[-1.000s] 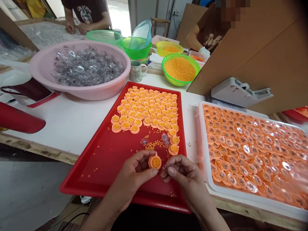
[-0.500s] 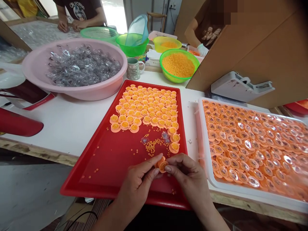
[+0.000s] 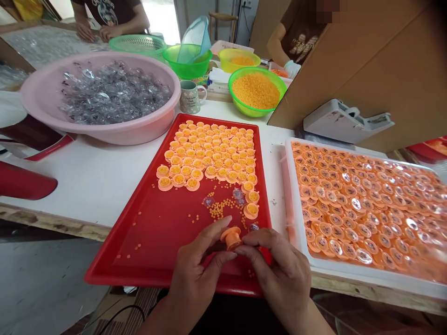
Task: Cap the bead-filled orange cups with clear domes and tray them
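Between the fingertips of both hands is a small orange toy cup with a saucer [image 3: 232, 237], its saucer side up and its mouth tipped downward. My left hand [image 3: 200, 260] pinches it from the left, and my right hand [image 3: 279, 260] grips its right side. Beneath them lies a red tray [image 3: 150, 232]. Rows of similar orange cups on saucers [image 3: 213, 149], filled with yellow bits, cover its far half. Loose yellow bits [image 3: 220, 208] and several small clear plastic pieces [image 3: 238, 194] are scattered nearer my hands.
A pink basin [image 3: 104, 132] of clear plastic pieces stands left, beside a mug [image 3: 190, 98]. Behind is a green bowl [image 3: 256, 90] of yellow bits. At right, a white bin [image 3: 289, 200] holds many lidded orange cups, below a tape dispenser [image 3: 345, 122]. Two people sit across.
The orange cup has been turned over, so its mouth now faces down and its saucer up. A clear plastic piece now shows beside my right hand.
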A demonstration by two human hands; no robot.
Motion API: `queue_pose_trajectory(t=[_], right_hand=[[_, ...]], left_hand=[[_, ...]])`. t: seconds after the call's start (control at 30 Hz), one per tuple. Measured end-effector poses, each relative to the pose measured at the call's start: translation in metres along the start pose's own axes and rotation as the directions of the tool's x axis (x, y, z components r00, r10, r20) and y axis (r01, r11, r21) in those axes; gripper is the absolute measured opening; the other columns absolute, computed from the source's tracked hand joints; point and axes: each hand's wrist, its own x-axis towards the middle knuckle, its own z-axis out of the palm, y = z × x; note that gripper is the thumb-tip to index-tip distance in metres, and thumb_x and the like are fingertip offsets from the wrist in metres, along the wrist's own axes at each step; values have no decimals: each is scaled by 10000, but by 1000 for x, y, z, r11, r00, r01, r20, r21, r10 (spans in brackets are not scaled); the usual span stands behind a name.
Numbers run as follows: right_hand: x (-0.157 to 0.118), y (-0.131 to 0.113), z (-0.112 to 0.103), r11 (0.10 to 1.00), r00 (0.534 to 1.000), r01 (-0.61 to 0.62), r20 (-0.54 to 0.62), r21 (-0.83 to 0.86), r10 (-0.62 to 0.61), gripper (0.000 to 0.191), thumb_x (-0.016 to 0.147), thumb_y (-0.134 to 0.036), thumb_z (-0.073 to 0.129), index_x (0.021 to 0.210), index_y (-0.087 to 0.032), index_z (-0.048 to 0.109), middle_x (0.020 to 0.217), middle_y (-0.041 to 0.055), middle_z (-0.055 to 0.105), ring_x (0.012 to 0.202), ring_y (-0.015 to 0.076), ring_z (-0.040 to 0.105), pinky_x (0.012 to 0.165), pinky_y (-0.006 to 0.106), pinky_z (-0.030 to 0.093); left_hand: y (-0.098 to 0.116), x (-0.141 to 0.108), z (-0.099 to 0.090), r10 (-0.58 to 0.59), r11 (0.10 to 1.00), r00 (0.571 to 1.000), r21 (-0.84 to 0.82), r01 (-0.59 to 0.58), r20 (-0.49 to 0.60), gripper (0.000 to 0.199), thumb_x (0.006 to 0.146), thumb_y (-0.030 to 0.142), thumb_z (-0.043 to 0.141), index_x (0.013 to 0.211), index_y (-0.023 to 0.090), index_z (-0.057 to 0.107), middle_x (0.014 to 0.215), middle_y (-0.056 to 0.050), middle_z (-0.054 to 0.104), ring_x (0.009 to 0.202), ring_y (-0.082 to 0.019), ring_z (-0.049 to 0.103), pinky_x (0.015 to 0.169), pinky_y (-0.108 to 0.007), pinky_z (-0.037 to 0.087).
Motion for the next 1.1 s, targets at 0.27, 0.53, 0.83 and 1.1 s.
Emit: queue_pose_trajectory(t=[0.27, 0.53, 0.83, 1.1], right_hand=[[-6, 4, 1, 1000, 1000, 6, -27, 1, -6, 223, 855, -58, 675, 971, -237, 613, 829, -28, 680, 759, 114, 651, 711, 198, 512], [-5, 3, 2, 996, 988, -30, 152, 81, 18, 286, 913, -62, 537, 1154, -212, 572, 992, 41, 632, 886, 156, 592, 775, 266, 502], [-13, 12, 16, 932, 942, -314, 177, 179, 284, 79, 919, -271, 572, 934, -211, 621, 763, 16, 622, 653, 153, 599, 574, 244, 494], [-11, 60, -80, 645, 719, -631, 12, 431, 695, 350, 697, -435, 818, 925, -190, 715, 739, 46, 678, 568, 155, 565, 486, 247, 458]], left_hand=[[7, 5, -6, 55, 997, 995, 55, -60, 80, 362, 859, 82, 643, 1130, 314, 705, 1026, 79, 774, 924, -85, 728, 856, -80, 530], [5, 4, -5, -6, 1000, 998, -26, 8, 57, 360, 862, 66, 610, 1118, 303, 697, 1062, 54, 771, 921, -104, 737, 816, -111, 563], [5, 12, -7, -43, 997, 982, 73, 30, 184, 277, 855, 88, 595, 1079, 222, 687, 995, -8, 771, 861, -139, 731, 787, -177, 573], [-4, 94, -58, -9, 693, 1000, 721, -6, 17, 107, 833, 149, 562, 854, 208, 649, 914, -67, 675, 942, -269, 621, 971, -466, 449]])
